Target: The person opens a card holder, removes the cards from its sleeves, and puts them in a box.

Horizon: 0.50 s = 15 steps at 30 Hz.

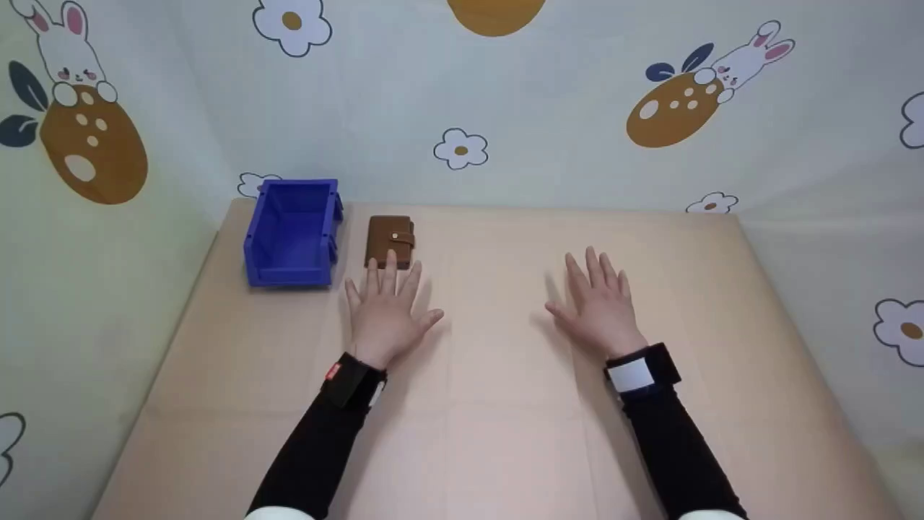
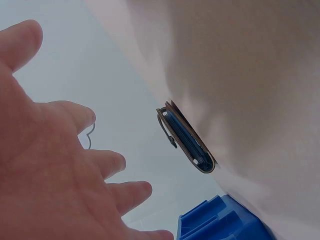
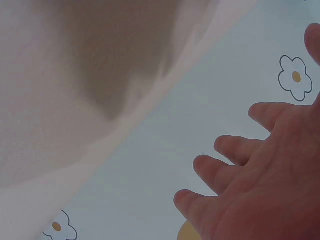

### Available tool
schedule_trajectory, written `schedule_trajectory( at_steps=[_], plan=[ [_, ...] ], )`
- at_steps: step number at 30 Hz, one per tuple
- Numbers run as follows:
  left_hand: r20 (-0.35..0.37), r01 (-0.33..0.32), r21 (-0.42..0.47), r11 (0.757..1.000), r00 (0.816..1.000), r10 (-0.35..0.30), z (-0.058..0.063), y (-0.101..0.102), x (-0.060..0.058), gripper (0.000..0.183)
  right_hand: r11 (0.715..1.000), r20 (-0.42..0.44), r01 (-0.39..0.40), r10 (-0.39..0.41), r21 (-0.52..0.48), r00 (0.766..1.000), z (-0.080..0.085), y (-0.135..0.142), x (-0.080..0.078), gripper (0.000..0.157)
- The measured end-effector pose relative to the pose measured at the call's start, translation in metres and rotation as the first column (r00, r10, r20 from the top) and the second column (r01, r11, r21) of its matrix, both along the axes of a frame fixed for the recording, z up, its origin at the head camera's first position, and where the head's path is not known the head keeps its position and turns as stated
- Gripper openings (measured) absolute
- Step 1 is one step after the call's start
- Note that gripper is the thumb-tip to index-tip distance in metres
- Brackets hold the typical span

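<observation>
A small brown card wallet [image 1: 382, 237] with a snap strap lies near the back of the table. Its edge faces the left wrist camera, where bluish leaves show inside the wallet [image 2: 186, 140]. My left hand [image 1: 386, 321] is spread just in front of it, palm down, holding nothing. In the left wrist view that hand [image 2: 50, 165] appears apart from the wallet and raised over the table. Farther right, my right hand [image 1: 600, 310] is also spread with nothing in it. The right wrist view shows its straight fingers and palm [image 3: 270, 180] above the table surface.
Left of the wallet stands a blue open-fronted plastic bin [image 1: 294, 276] at the table's back left corner. A beige cloth covers the table [image 1: 505, 448]. Pale printed curtains [image 1: 548, 130] with rabbits and flowers rise behind it and along both sides.
</observation>
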State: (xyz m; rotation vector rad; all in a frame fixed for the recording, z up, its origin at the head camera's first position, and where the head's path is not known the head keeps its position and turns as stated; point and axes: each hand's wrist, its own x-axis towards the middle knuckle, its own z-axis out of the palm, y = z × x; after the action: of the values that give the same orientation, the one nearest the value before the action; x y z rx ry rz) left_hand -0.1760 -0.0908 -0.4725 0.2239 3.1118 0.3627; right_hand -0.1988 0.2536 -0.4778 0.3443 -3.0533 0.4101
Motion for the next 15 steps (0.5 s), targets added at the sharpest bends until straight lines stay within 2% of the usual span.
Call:
schedule_trajectory(
  at_steps=[15],
  plan=[
    [-0.011, 0.016, 0.015, 1.000, 1.000, -0.016, -0.002, -0.004, -0.003, 0.085, 1.000, 0.020, 0.013, -0.013, -0.004, 1.000, -0.003, -0.013, 0.003, 0.089]
  ],
)
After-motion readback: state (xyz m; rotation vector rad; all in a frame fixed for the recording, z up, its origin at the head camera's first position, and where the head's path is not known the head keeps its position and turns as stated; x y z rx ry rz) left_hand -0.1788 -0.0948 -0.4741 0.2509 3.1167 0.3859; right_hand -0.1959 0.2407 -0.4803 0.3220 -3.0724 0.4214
